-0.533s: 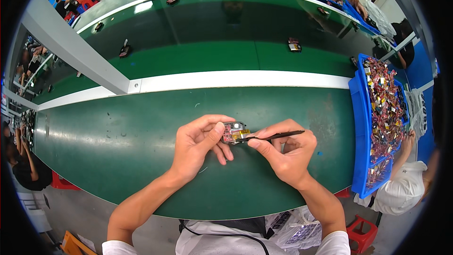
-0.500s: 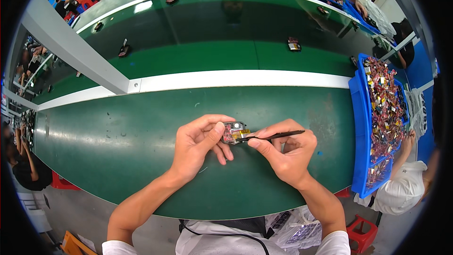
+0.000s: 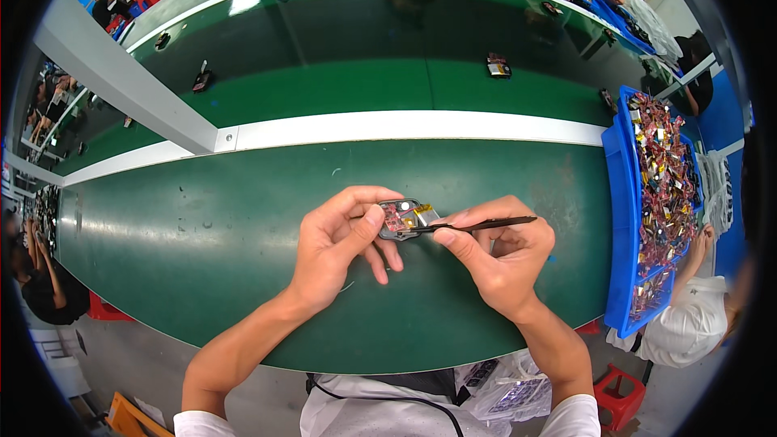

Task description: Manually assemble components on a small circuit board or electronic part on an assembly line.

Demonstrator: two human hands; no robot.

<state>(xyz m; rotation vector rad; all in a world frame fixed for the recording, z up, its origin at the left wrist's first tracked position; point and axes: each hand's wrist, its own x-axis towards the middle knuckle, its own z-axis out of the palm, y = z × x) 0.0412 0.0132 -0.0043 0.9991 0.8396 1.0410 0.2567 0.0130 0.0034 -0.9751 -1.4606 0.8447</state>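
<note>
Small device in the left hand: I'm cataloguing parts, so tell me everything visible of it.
The small device is an open, dark, rounded casing, plastic by its look. Inside show a reddish board and a round white spot; a yellow and silvery piece sits at its right side. The left hand pinches its left end, open side up above the green table. The slim black tool in the right hand reaches its near edge; whether it touches is unclear.

Plastic-looking casing [image 3: 393,235], smooth tabletop [image 3: 202,218] (glossy, lightly scuffed)
</note>
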